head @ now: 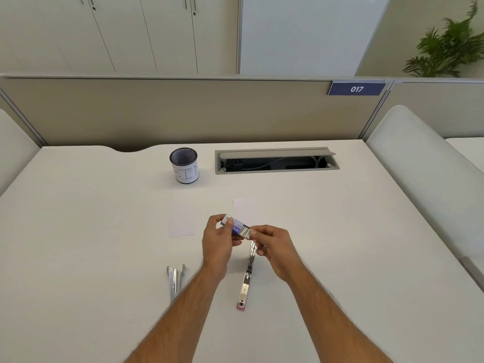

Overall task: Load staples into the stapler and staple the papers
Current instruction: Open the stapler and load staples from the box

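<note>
My left hand (218, 241) holds a small blue and white staple box (235, 226) above the white desk. My right hand (275, 244) pinches the silver staples (246, 232) showing at the box's open end. Below the hands an opened stapler (247, 279) with a pink end lies flat on the desk, its far end hidden under my right hand. Two white paper sheets lie further back: one sheet (182, 224) to the left of the hands, the other sheet (245, 209) just behind them.
A metal staple remover (175, 280) lies left of the stapler. A mesh cup labelled BIN (184, 165) stands at the back beside an open cable tray (276, 161). A partition wall closes the desk's far edge.
</note>
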Tool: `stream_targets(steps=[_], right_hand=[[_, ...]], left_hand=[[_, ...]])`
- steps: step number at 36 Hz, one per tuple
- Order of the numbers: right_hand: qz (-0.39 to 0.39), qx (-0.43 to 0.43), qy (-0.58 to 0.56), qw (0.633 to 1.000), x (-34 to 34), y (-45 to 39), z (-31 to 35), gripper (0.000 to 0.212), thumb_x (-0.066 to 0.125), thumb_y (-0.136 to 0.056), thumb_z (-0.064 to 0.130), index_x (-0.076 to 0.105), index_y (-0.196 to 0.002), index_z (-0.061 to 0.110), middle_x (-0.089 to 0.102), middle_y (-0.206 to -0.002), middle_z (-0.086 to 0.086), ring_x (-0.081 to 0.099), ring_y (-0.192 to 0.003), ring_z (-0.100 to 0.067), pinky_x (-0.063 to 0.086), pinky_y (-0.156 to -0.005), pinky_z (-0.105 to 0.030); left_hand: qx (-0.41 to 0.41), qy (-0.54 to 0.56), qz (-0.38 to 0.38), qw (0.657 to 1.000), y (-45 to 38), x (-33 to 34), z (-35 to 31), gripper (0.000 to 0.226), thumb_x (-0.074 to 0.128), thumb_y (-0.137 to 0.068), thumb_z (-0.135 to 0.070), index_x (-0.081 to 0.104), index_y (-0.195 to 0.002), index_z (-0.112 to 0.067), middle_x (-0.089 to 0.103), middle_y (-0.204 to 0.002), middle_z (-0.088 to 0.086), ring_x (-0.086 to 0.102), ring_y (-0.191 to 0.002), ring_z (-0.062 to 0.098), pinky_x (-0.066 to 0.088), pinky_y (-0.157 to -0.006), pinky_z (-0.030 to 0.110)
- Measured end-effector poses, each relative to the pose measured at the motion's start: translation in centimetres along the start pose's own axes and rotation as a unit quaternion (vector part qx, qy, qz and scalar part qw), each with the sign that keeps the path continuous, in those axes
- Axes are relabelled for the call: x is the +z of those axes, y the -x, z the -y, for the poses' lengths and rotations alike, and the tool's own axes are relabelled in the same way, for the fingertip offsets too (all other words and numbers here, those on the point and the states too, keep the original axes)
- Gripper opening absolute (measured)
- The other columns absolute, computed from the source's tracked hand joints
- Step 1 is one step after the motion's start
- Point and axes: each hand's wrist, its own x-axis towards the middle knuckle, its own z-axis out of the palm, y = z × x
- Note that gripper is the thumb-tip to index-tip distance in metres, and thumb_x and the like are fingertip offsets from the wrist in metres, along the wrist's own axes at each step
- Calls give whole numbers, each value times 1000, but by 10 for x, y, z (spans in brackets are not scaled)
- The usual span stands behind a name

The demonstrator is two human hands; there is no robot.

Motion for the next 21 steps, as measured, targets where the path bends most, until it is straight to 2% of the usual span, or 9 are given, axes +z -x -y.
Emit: stream_targets(steps=[4, 10, 13, 21], right_hand=[[-21, -1, 13, 1000, 0, -2, -1, 10, 73, -89, 7, 78, -96, 2, 70, -72, -3, 47, -60, -15, 42, -53, -25], [-33, -2, 13, 999, 1, -4, -1, 11, 74, -88, 6, 76, -95, -2, 70, -71, -7, 45, -58, -16, 39, -51, -26], [-35, -3, 14, 999, 1, -5, -2, 13, 75, -87, 7, 75, -94, -3, 68, -72, -9, 45, -59, -17, 39, -51, -26], [-51, 3, 0, 999, -2, -8, -4, 21, 80, -83, 11, 71, -95, -5, 68, -69, -10, 46, -58, -17, 38, -50, -27]], left_hand=[[6, -4, 3, 1000, -1, 1, 1, 8, 60, -103, -20, 63, -109, -23, 79, -87, 11, 76, -72, 19, 63, -71, 34], [1, -10, 16, 1000, -1, 4, 4, 8, 62, -102, -23, 66, -108, -22, 79, -83, 7, 76, -73, 19, 60, -68, 30], [0, -14, 23, 1000, 0, 5, 6, 8, 62, -101, -22, 67, -107, -24, 79, -79, 4, 74, -69, 14, 59, -66, 26], [-6, -14, 41, 999, 2, 9, 4, 10, 65, -99, -23, 71, -104, -28, 79, -80, 2, 73, -70, 12, 58, -63, 22]])
